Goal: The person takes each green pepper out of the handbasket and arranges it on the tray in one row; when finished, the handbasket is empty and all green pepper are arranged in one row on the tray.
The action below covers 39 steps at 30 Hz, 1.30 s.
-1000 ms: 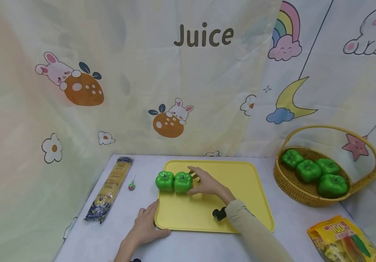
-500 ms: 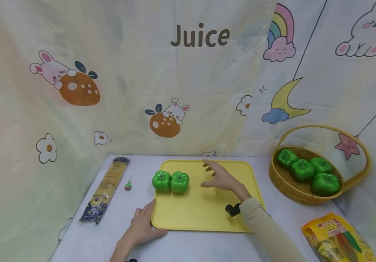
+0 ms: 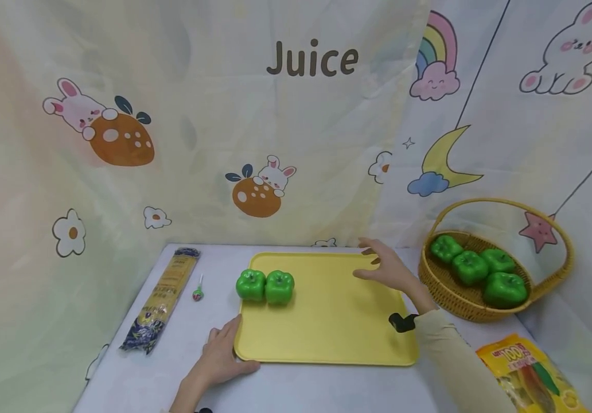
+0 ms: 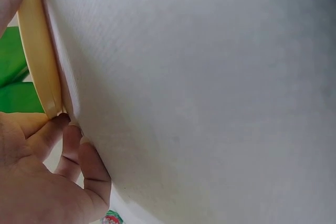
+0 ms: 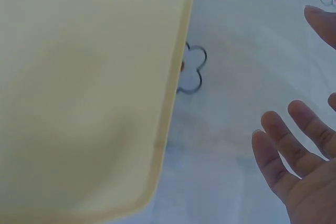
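Note:
My left hand (image 3: 218, 357) holds the front left corner of a yellow tray (image 3: 337, 338), thumb on the front edge and fingers at the left side. The left wrist view shows the fingertips against the tray's rim (image 4: 43, 56). Two green bell peppers, one at the left edge (image 3: 250, 285) and one beside it (image 3: 279, 288), sit side by side on the tray's left part. Over the tray's right side, my right hand (image 3: 390, 269) is in the air, fingers spread and holding nothing. To its right stands a wicker basket (image 3: 448, 298) with several green bell peppers (image 3: 470, 267).
On the left lie a long pack of noodles (image 3: 164, 298) and a small lollipop (image 3: 198, 294). A yellow snack bag with a mango picture (image 3: 530, 373) is at the front right. A printed cloth (image 3: 316, 143) hangs behind the table, and the basket's tall handle (image 3: 502, 201) arches upward.
My right hand has left the second pepper and moved right across the tray toward the basket, its fingers spread. My left hand stays at the tray corner. The head view has shifted slightly.

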Available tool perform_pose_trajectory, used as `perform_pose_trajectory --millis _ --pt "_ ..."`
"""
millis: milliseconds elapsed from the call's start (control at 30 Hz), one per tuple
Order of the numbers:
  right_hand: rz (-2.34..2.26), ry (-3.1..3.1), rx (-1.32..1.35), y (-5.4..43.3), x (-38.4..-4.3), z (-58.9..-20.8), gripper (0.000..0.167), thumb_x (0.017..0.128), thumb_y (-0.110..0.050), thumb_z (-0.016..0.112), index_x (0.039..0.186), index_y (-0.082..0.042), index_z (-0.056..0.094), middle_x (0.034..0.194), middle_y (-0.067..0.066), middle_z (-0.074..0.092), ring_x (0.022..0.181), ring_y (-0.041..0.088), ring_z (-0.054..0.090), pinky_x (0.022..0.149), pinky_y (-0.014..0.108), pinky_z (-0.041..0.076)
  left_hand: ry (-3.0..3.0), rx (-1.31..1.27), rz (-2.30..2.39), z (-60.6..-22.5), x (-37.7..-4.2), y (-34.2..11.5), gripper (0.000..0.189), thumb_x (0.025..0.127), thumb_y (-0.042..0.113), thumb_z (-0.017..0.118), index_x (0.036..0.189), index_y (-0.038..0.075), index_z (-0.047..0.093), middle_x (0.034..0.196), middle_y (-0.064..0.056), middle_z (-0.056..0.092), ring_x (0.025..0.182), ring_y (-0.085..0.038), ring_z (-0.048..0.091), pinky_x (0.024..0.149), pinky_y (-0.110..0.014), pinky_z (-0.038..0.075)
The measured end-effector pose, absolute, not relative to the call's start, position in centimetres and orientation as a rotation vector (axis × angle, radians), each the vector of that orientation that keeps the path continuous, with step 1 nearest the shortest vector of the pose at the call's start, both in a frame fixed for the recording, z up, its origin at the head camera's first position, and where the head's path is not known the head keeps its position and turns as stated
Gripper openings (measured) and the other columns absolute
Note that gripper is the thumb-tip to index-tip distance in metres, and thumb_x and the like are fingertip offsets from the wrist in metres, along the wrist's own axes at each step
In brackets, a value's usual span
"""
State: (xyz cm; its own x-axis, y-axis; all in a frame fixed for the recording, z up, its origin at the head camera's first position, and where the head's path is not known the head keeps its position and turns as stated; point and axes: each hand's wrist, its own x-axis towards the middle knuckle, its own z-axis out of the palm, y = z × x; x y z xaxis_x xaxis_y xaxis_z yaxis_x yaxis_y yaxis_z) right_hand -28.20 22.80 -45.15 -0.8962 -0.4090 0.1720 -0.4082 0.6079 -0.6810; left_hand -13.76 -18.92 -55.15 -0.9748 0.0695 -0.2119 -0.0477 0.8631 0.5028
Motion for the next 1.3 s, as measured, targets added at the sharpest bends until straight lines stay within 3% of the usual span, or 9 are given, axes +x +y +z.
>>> perform_pose_trajectory --millis 467,733,1067,1300 --pt "-1.188 2.937 -0.440 31.1 -27.4 -42.5 0.086 0.092 -0.038 0.073 0.158 -0.009 0.028 0.151 0.022 0.045 0.133 0.043 0.049 0.101 0.059 0.044 2.804 0.001 0.772 -55.3 -13.8 -19.1 0.128 0.059 0.073 0.083 0.159 0.014 0.028 0.157 -0.007 0.045 0.101 -0.016 0.038 0.087 -0.041 0.038" --pt "-1.128 3.040 -0.233 35.6 -26.8 -41.2 0.091 0.092 -0.042 0.071 0.159 -0.005 0.023 0.148 0.026 0.046 0.126 0.047 0.052 0.097 0.064 0.045 2.827 0.034 0.778 -55.2 -13.7 -19.0 0.126 0.061 0.072 0.083 0.159 0.012 0.030 0.157 -0.007 0.045 0.101 -0.016 0.039 0.086 -0.040 0.039" --pt "-1.152 3.028 -0.094 39.5 -26.5 -42.0 0.099 0.093 -0.048 0.069 0.162 -0.006 0.012 0.155 0.032 0.038 0.136 0.053 0.038 0.101 0.070 0.035 2.821 0.044 0.783 -55.7 -13.8 -19.2 0.128 0.060 0.073 0.082 0.159 0.012 0.029 0.157 -0.009 0.045 0.102 -0.016 0.039 0.085 -0.040 0.039" --pt "-1.147 3.024 0.036 41.3 -26.8 -42.8 0.097 0.093 -0.053 0.064 0.162 -0.008 0.013 0.163 0.034 0.017 0.143 0.061 0.018 0.103 0.078 0.023 2.816 0.048 0.783 -55.8 -13.8 -19.3 0.128 0.061 0.074 0.081 0.159 0.012 0.028 0.157 -0.008 0.044 0.101 -0.016 0.039 0.085 -0.038 0.038"
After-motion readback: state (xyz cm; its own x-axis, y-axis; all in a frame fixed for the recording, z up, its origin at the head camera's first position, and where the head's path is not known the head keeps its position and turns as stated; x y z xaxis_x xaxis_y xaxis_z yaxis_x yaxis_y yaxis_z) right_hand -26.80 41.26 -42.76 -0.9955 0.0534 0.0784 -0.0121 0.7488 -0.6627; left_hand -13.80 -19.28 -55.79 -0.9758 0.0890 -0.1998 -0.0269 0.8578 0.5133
